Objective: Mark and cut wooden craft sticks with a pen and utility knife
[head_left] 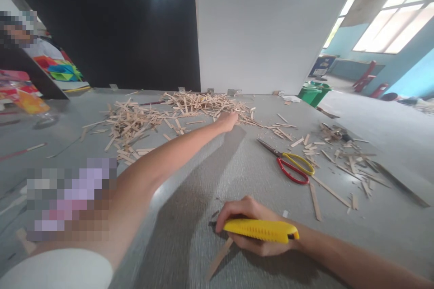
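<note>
My left hand (228,122) reaches far forward to the edge of a pile of thin wooden strips (190,103). Its fingers look closed, but what they hold, if anything, is hidden. Low in the view, my right hand (250,209) is wrapped around a yellow utility knife (261,230), whose front end points left. One loose wooden strip (219,261) lies on the grey surface just below the right hand. Scissors (292,167) with one red and one yellow handle loop rest between the two hands, to the right, blades pointing up and left.
Another heap of strips (132,122) lies left of the first. Scattered offcuts and a long dark blade (402,184) lie at right. A black panel (135,27) and a white panel (251,27) stand behind. Green bins (310,95) are at far right; a person (50,49) is at far left.
</note>
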`<state>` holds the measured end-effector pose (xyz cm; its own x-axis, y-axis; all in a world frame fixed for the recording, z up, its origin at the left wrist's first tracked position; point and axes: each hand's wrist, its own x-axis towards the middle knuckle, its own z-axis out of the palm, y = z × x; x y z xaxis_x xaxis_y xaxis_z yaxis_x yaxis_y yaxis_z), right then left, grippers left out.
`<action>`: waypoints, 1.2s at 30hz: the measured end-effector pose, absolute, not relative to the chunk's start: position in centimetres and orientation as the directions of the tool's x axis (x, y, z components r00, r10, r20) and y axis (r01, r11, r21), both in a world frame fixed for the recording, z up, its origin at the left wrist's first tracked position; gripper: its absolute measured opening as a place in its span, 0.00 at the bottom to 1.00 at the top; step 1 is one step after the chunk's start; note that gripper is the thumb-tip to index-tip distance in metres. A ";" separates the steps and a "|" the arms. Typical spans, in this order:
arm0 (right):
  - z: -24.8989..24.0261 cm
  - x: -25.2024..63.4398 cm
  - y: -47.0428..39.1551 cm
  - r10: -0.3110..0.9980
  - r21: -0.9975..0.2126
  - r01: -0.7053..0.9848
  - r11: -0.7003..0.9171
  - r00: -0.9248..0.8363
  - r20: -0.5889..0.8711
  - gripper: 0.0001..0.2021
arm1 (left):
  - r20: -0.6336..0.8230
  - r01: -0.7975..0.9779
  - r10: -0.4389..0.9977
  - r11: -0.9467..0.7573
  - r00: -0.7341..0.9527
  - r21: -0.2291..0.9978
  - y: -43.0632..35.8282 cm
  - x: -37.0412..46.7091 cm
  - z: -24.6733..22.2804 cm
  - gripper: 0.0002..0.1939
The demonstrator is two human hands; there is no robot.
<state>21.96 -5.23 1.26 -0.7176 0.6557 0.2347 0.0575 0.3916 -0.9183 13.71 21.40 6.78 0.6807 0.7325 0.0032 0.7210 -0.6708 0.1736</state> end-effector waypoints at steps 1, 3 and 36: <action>1.3 22.0 -5.2 0.657 -0.918 0.062 0.391 -0.718 0.230 0.18 | -0.023 0.719 0.725 -0.678 0.688 0.157 21.1 13.2 7.0 0.19; 1.4 22.0 -5.3 0.657 -0.922 0.055 0.384 -0.717 0.231 0.17 | -0.080 0.703 0.699 -0.701 0.710 0.117 19.7 12.2 7.4 0.19; 0.9 21.2 -6.8 0.423 -0.965 -0.089 0.248 -0.886 0.191 0.17 | -0.278 0.565 0.528 -0.822 0.803 0.072 13.1 5.4 6.3 0.16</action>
<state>21.15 -6.83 0.86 -0.8859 0.4228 0.1908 -0.0893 0.2483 -0.9646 5.45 13.13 6.32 0.8027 0.5279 -0.2775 0.5653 -0.8218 0.0716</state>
